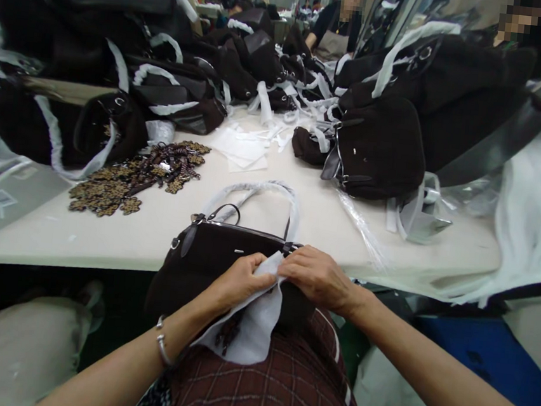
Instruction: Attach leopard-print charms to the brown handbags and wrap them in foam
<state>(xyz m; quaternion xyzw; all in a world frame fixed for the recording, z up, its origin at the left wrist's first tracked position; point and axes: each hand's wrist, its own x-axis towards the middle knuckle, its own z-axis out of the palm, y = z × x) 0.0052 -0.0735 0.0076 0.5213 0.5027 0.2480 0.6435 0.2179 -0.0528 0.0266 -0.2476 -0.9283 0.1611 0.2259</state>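
Observation:
In front of me a dark brown handbag (219, 243) leans at the table's front edge, its white-wrapped handles (272, 187) standing up over the top. My left hand (244, 280) pinches a sheet of white tissue paper (258, 329) that hangs down over the bag's front. At the sheet's upper corner, by the bag's right handle base, my right hand (316, 274) has its fingers closed on the same paper. A small dark charm (226, 336) shows partly behind or on the lower part of the sheet; its shape is hard to make out.
A pile of patterned flower-shaped charms (109, 190) lies on the pale table (302, 168) to the left. White paper sheets (242, 149) lie mid-table. More dark bags (381, 150) are heaped right, left and behind. A co-worker (337, 31) is at the far side.

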